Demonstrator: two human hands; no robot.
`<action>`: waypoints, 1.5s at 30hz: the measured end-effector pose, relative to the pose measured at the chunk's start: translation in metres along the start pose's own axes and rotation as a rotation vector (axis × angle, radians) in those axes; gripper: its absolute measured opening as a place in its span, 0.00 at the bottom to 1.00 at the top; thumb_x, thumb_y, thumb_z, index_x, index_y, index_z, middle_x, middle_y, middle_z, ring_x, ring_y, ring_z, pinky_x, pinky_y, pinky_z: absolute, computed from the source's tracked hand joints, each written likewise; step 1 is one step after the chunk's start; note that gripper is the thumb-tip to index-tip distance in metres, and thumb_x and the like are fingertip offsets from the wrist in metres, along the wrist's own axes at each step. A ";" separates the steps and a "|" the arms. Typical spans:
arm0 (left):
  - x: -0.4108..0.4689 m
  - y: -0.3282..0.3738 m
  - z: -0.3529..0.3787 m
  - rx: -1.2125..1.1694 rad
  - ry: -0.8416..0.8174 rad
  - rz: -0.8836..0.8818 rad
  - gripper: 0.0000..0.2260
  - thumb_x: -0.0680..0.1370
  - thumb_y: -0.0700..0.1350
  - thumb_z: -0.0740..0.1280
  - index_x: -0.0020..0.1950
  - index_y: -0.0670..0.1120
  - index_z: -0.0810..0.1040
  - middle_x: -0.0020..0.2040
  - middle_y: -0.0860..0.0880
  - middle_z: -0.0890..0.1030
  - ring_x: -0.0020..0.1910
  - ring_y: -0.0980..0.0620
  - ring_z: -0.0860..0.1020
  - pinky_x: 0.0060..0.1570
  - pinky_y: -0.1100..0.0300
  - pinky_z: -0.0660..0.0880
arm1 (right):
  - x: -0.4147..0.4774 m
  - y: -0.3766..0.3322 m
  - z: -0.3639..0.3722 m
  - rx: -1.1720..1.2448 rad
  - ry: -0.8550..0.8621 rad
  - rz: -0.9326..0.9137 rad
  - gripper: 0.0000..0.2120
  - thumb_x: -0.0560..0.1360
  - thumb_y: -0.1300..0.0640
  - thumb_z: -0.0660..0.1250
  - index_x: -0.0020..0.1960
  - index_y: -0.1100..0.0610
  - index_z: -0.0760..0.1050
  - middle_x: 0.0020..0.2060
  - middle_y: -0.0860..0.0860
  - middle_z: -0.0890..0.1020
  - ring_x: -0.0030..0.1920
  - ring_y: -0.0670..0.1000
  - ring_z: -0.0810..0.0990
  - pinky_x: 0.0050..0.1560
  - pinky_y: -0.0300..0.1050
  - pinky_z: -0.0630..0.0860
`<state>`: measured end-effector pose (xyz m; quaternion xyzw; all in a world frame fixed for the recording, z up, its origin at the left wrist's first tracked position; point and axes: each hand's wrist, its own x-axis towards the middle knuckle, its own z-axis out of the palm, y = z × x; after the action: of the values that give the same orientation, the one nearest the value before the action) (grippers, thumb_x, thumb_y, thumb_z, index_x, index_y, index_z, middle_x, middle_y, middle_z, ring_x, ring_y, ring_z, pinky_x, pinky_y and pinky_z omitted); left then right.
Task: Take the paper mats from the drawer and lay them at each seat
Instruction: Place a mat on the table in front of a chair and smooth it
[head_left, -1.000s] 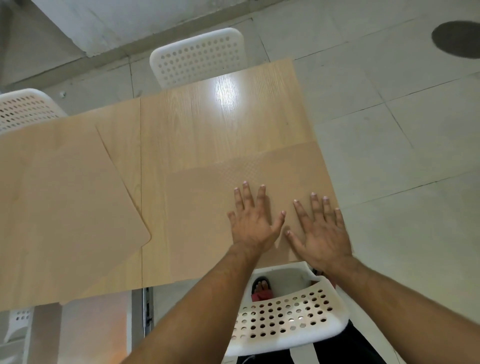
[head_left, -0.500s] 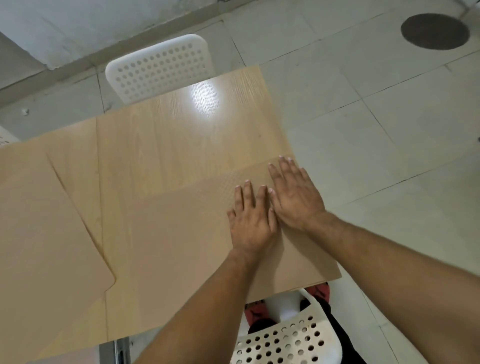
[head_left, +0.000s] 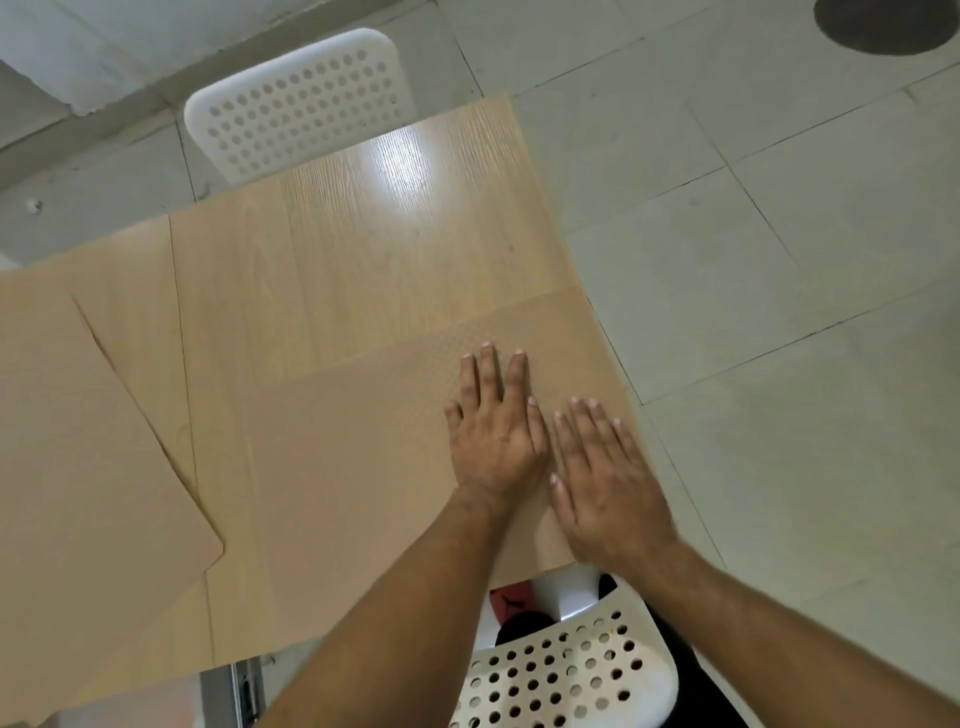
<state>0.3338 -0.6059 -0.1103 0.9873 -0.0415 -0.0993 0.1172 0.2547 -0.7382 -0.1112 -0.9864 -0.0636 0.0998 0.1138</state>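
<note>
The left hand (head_left: 496, 441) and right hand (head_left: 605, 483) lie flat, fingers straight, side by side, pressing the mat (head_left: 363, 467) onto the table's (head_left: 363, 260) near right corner; this seat looks laid, so the next move probably calls for a fresh mat at the table's far chair (head_left: 296, 104).

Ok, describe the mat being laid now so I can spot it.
Find the right end of the wooden table, by the near white chair. The mat there lies square to the edge under the left hand and right hand; the other mat, left, sits skewed.
</note>
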 end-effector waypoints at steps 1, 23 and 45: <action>0.000 0.000 -0.001 -0.008 -0.005 0.001 0.26 0.81 0.55 0.51 0.80 0.53 0.57 0.82 0.46 0.52 0.80 0.44 0.49 0.69 0.39 0.60 | -0.008 -0.003 0.003 -0.002 -0.006 0.000 0.32 0.81 0.47 0.52 0.80 0.61 0.55 0.80 0.60 0.55 0.80 0.57 0.51 0.77 0.58 0.55; -0.120 -0.131 -0.015 -0.063 0.018 -0.239 0.32 0.78 0.65 0.54 0.80 0.61 0.49 0.82 0.50 0.44 0.80 0.49 0.42 0.72 0.37 0.55 | -0.004 -0.051 0.001 0.012 -0.012 0.050 0.33 0.80 0.45 0.48 0.81 0.58 0.48 0.81 0.59 0.51 0.81 0.56 0.46 0.79 0.53 0.43; -0.046 -0.230 -0.050 -0.094 -0.001 -0.236 0.34 0.79 0.67 0.49 0.81 0.57 0.42 0.81 0.52 0.38 0.79 0.49 0.36 0.74 0.37 0.46 | 0.065 -0.158 0.022 -0.045 0.024 -0.121 0.31 0.79 0.41 0.51 0.81 0.47 0.54 0.80 0.56 0.56 0.80 0.56 0.52 0.79 0.56 0.48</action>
<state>0.3124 -0.3666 -0.1095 0.9787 0.0797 -0.1147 0.1506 0.2969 -0.5716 -0.1072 -0.9842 -0.1242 0.0795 0.0982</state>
